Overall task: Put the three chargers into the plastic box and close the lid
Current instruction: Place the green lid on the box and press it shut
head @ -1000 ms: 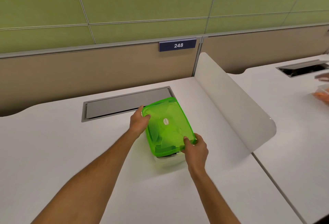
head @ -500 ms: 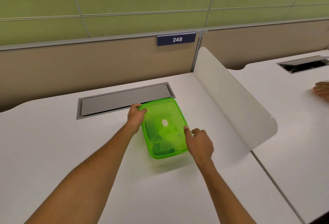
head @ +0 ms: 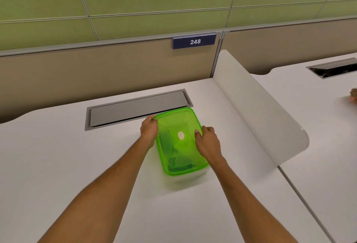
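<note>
A clear plastic box (head: 188,178) stands on the white desk, covered by a translucent green lid (head: 179,157) that lies flat on it. Dark charger shapes (head: 178,165) show dimly through the lid; I cannot tell how many. My left hand (head: 149,131) grips the lid's far left corner with curled fingers. My right hand (head: 207,141) presses on the lid's right edge, thumb on top and fingers over the side.
A grey cable-tray cover (head: 138,108) is set into the desk just behind the box. A curved white divider (head: 257,107) stands to the right. Beyond it, on the neighbouring desk, another person's hand (head: 354,94) shows at the frame edge.
The lid has gone from tilted above the box to flat on it. My right hand slid from the lid's near right corner up along its right edge. The left hand stayed put.
</note>
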A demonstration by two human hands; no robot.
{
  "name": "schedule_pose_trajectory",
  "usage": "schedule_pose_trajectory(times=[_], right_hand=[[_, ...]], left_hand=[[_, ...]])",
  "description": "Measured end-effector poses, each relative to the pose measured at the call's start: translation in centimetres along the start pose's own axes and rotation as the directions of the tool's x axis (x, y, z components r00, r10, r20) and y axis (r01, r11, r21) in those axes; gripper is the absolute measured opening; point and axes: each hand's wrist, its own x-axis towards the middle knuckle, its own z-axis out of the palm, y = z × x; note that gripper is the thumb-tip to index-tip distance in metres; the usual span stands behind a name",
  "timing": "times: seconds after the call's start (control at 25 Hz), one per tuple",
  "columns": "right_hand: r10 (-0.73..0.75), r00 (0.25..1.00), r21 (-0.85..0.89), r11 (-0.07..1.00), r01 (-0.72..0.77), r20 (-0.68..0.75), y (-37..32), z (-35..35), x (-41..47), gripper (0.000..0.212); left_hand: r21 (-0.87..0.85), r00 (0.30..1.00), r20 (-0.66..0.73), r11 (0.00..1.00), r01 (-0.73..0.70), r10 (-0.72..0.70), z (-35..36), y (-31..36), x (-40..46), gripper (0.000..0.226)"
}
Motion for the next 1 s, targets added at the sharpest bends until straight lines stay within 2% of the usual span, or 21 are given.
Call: schedule_pose_trajectory(times=[0.24, 0.44, 0.68, 0.84, 1.0], right_hand=[[-0.056, 0.998, 0.252, 0.967, 0.046, 0.033, 0.0, -1.1, -0.4, 0.049], [0.000, 0.994, 0.454, 0.889, -0.051, 0.112, 0.0, -1.7, -0.6, 0.057], [-0.012, 0.993, 0.521, 0.852, -0.052, 0.118, -0.5, -2.4, -1.3, 0.056], [0.027, 0.996, 0.464, 0.883, -0.063, 0.084, -0.1, -2.3, -0.6, 0.057], [0.058, 0.998, 0.432, 0.899, -0.065, 0.031, 0.9, -1.1, -0.4, 0.045]], left_hand=[[-0.168, 0.995, -0.063, 0.984, 0.064, -0.075, 0.8, 0.0, -0.2, 0.037], [-0.232, 0.988, -0.099, 0.969, 0.090, -0.116, 0.3, 0.4, -0.2, 0.035], [-0.254, 0.989, -0.111, 0.965, 0.063, -0.094, 0.1, 0.4, -0.4, 0.035], [-0.230, 0.994, -0.064, 0.970, 0.075, -0.092, 0.4, 0.6, -0.9, 0.035], [-0.128, 0.997, -0.063, 0.991, 0.027, -0.036, 0.9, 0.8, -1.6, 0.035]])
